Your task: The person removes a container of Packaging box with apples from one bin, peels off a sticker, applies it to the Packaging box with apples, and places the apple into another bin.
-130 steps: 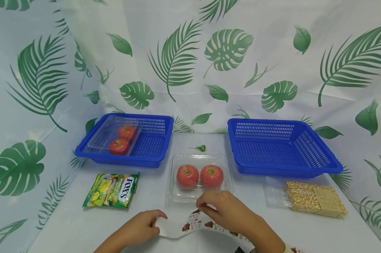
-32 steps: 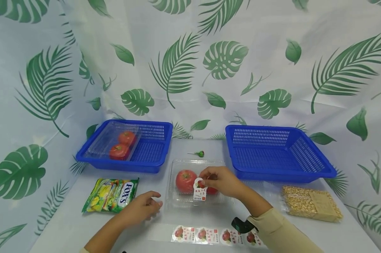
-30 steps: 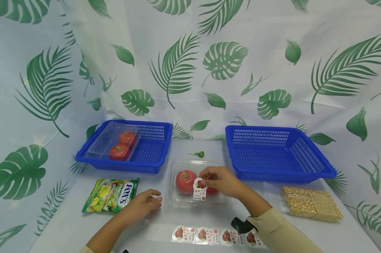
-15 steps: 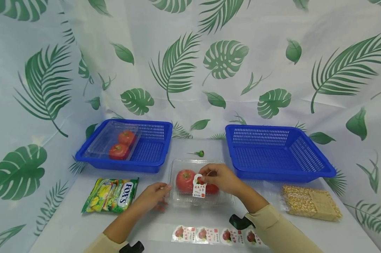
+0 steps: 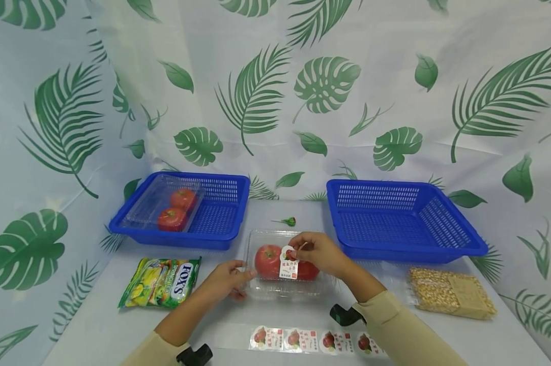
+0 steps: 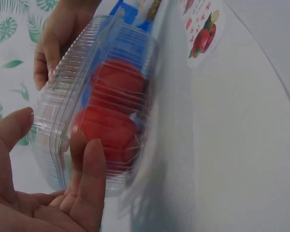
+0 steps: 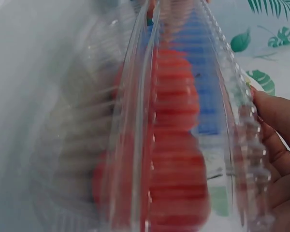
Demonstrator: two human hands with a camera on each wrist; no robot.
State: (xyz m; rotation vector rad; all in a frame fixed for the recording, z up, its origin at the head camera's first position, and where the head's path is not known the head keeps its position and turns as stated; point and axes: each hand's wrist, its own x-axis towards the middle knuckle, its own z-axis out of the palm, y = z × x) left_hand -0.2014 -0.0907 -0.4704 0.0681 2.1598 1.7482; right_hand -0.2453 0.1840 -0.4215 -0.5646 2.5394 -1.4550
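A clear plastic clamshell box (image 5: 286, 291) stands on the table in the middle of the head view, with two red apples (image 5: 267, 262) inside. The thumb and index finger of my right hand (image 5: 322, 254) pinch an apple-printed sticker (image 5: 288, 270) over its lid; this hand partly covers the second apple. At the box's left side is my left hand (image 5: 222, 282), fingers loosely extended. In the left wrist view, the thumb (image 6: 17, 126) is by the lid and the fingertips (image 6: 93, 157) overlap the box's side. The right wrist view shows the box (image 7: 145, 145) blurred.
A strip of apple stickers (image 5: 300, 340) lies in front. Behind left, a blue basket (image 5: 220, 244) holds another box of apples (image 5: 172, 219); another blue basket (image 5: 408, 254) stands right. A green candy bag (image 5: 158, 283), corn kernel pack (image 5: 449, 294) and small lollipop (image 5: 291, 221) lie around.
Both hands handled the sticker strip earlier; it now lies on the table. My left hand has moved right to the box. My right hand has shifted slightly away from me with the sticker.
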